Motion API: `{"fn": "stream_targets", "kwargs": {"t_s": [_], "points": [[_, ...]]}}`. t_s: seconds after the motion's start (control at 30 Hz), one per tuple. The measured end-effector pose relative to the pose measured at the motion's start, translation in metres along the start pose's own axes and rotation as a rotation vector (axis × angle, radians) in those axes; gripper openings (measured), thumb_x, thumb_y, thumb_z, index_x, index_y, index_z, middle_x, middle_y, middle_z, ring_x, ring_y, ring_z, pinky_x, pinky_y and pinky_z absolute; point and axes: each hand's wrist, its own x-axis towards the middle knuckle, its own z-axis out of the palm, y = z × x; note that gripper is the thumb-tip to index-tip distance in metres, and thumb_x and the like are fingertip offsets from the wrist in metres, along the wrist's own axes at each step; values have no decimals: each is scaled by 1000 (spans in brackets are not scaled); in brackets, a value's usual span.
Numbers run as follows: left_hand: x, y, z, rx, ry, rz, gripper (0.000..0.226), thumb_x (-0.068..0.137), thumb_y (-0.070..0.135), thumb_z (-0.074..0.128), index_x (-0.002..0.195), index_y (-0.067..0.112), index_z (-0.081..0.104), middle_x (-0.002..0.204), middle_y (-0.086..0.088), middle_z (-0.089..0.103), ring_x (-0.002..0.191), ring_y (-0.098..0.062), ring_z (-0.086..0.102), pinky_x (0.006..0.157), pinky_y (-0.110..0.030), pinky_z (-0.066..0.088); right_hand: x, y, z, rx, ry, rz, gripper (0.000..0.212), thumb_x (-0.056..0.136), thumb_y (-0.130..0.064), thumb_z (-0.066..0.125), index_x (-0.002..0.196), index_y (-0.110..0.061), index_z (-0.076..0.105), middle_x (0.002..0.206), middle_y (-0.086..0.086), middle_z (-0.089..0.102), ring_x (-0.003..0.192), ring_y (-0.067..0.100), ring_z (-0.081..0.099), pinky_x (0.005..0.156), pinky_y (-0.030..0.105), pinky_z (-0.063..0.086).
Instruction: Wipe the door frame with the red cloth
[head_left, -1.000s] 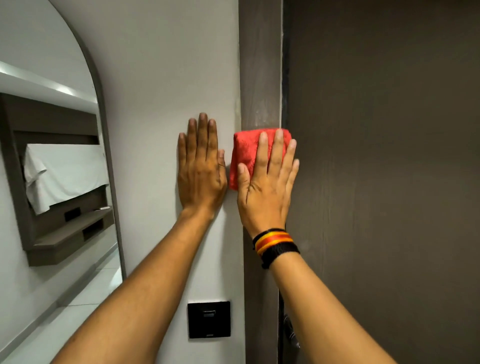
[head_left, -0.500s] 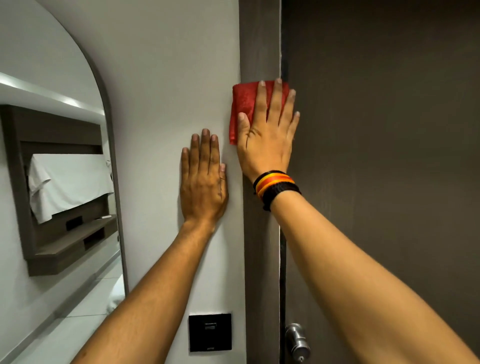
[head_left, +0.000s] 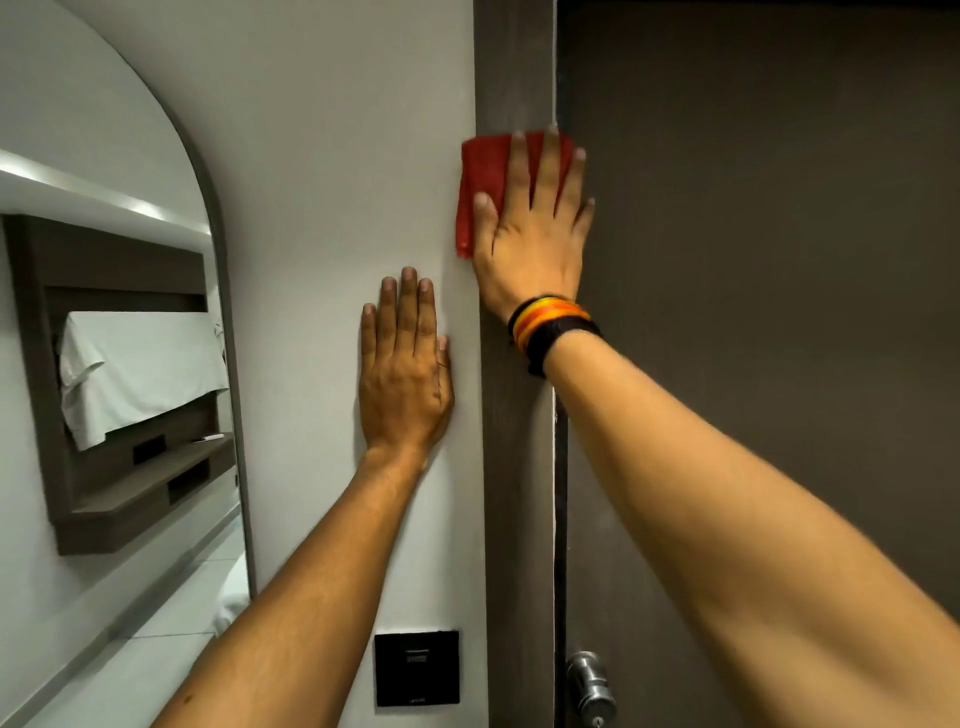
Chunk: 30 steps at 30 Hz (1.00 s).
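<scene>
The red cloth (head_left: 485, 182) is lying flat against the door frame (head_left: 514, 467), folded into a pad and spilling a little over the frame's left edge onto the pale wall (head_left: 332, 156). I am pressing it there with my right hand (head_left: 530, 228), palm down and fingers spread, their tips reaching past the cloth's top edge toward the dark door (head_left: 753, 312). My left hand (head_left: 405, 374) is resting flat and empty on the wall just beside the frame, fingers together, bracing me. I am judging the wipe to be partway through: the cloth is sitting in the upper part of the visible strip, and a stretch of frame is running on above it to the top of the view, so that part looks to be left. Below my wrist the frame is running down past the black wall plate (head_left: 417, 667) and the door knob (head_left: 589, 680); I cannot tell whether that length is clean.
</scene>
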Motion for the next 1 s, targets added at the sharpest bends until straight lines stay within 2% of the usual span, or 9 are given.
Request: {"fn": "stream_targets", "kwargs": {"t_s": [0.13, 0.27, 0.4, 0.7, 0.77, 0.8, 0.87, 0.9, 1.0], "points": [[0, -1, 2, 3, -1, -4, 56, 112, 28, 23, 164, 10, 12, 174, -10, 10, 162, -29, 7, 132, -48, 14, 26, -7, -7, -5, -7, -4, 68, 103, -51, 25, 161, -24, 4, 171, 8, -4, 157, 38, -8, 124, 65, 8], [-1, 0, 1, 4, -14, -3, 57, 112, 30, 21, 164, 10, 12, 174, -11, 10, 162, -29, 8, 133, -47, 12, 0, 2, -6, 8, -6, -12, 66, 103, -50, 26, 161, -24, 7, 171, 7, -1, 157, 36, -5, 124, 64, 12], [-3, 1, -2, 3, -34, -5, 57, 112, 29, 21, 165, 10, 8, 174, -10, 6, 162, -29, 5, 133, -48, 10, -90, 21, 10, 13, -33, -1, 66, 104, -51, 26, 161, -24, 5, 171, 5, -3, 158, 33, -6, 124, 62, 15], [-24, 0, -19, -22, -177, 35, 59, 111, 28, 24, 165, 12, 5, 175, -10, 2, 162, -28, 1, 133, -46, 9, -258, 59, 33, 16, -271, 79, 70, 105, -53, 30, 160, -30, -6, 170, 1, -13, 157, 30, -14, 124, 64, 11], [-33, 5, -32, -131, -199, 8, 57, 110, 28, 27, 164, 12, 17, 173, -9, 14, 162, -26, 10, 133, -42, 12, -265, 59, 33, 27, -288, 95, 71, 105, -52, 32, 159, -31, -9, 170, 1, -15, 157, 30, -15, 125, 64, 10], [-43, 10, -39, -211, -195, -18, 54, 110, 28, 29, 161, 12, 29, 170, -10, 28, 160, -27, 21, 131, -41, 20, -264, 57, 31, 41, -301, 94, 71, 105, -51, 32, 159, -32, -10, 169, 1, -18, 156, 30, -17, 125, 63, 8], [-72, 21, -55, -361, -167, -81, 48, 108, 34, 35, 147, 13, 53, 149, -10, 58, 141, -27, 51, 118, -44, 43, -260, 53, 21, 119, -341, 100, 68, 106, -50, 29, 159, -34, -11, 168, -3, -22, 155, 26, -22, 126, 59, 4], [-89, 29, -60, -428, -176, -126, 45, 106, 39, 40, 139, 15, 59, 137, -7, 65, 128, -24, 58, 107, -44, 51, -257, 54, 17, 181, -357, 102, 66, 106, -48, 28, 159, -35, -9, 168, -6, -22, 155, 24, -23, 127, 58, 3], [-126, 56, -77, -618, -318, -384, 52, 97, 55, 59, 139, 25, 55, 130, 1, 64, 116, -15, 61, 95, -32, 57, -251, 58, -2, 359, -371, 99, 61, 107, -25, 35, 160, -37, 6, 169, -12, -14, 157, 21, -18, 128, 54, 14]]}}
